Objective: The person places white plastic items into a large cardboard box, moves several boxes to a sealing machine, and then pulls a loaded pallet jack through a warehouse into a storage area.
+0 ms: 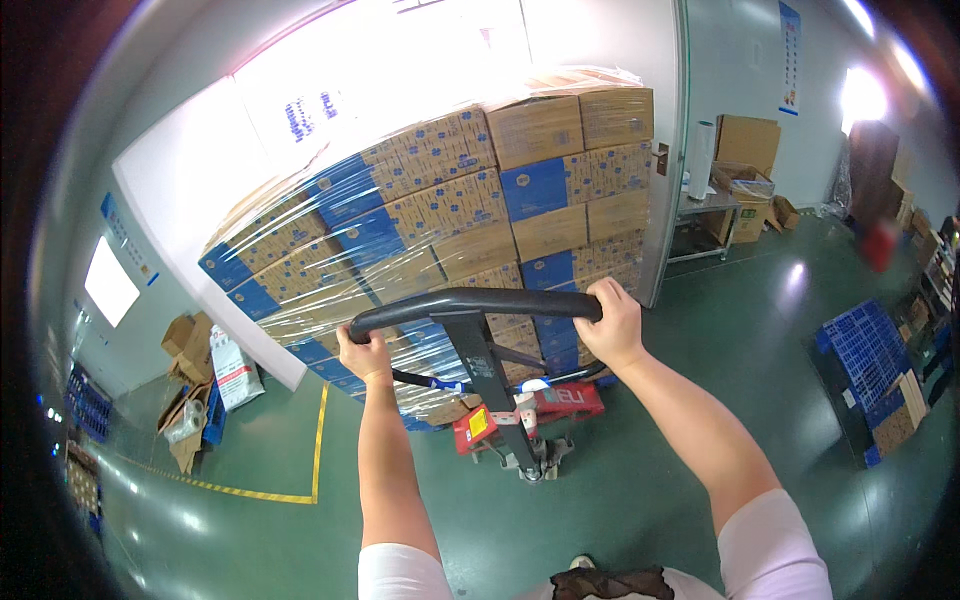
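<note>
A black pallet truck handle [470,301] spans the space before me. My left hand [366,352] is closed round its left end, and my right hand [612,325] wraps its right end. Below the bar, a dark steering post [485,375] runs down to the red pallet truck body [570,400] and its wheels on the floor. Just beyond stands a tall stack of brown and blue cartons [450,215], wound in clear stretch film. The truck's forks and the base under the stack are hidden from me.
An open doorway with a white door leaf [205,240] frames the stack, its right jamb [672,200] close beside the cartons. Yellow tape [250,491] marks the floor at left, near a white sack [233,370]. At right are a metal table [705,205] and a blue pallet [865,345].
</note>
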`<state>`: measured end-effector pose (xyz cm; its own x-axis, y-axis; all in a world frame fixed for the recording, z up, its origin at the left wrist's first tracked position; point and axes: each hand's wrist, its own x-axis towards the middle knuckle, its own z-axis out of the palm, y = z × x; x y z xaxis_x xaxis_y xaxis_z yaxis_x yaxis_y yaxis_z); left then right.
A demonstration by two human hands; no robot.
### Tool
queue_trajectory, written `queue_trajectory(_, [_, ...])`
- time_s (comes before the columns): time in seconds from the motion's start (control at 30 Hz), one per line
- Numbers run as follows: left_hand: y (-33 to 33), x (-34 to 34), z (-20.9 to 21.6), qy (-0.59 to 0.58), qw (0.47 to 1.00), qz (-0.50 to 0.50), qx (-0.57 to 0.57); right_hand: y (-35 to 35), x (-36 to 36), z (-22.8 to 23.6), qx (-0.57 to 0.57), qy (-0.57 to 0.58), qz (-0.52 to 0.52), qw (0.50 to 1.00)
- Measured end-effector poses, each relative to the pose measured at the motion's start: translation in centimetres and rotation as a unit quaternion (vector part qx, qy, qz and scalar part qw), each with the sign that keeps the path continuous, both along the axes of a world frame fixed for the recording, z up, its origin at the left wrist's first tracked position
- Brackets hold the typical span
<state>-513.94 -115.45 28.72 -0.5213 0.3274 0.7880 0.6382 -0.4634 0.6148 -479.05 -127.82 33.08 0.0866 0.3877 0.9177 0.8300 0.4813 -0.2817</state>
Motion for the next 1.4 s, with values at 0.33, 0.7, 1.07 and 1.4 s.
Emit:
queue_trajectory(0.33, [-1.1,0.0,-0.1,-0.003,0.999,-0.032,-0.018,-0.3,0.2,-0.4,0.003,-0.009,-0.049,0.999])
queue_trajectory(0.7, [-3.6,-0.6,-0.8,-0.016,1.0,-0.007,0.007,-0.1,0.9,0.0,0.001,-0.003,0.003,1.0])
queue_trajectory(1.07, [-5.9,-0.3,-0.4,0.012,0.998,0.058,0.007,-1.3,0.6,0.5,0.027,-0.016,0.007,0.999])
queue_trajectory(1.4, [-4.0,-2.3,-2.2,0.01,1.0,-0.003,0.023,-1.4,0.2,0.1,0.01,-0.001,-0.013,1.0])
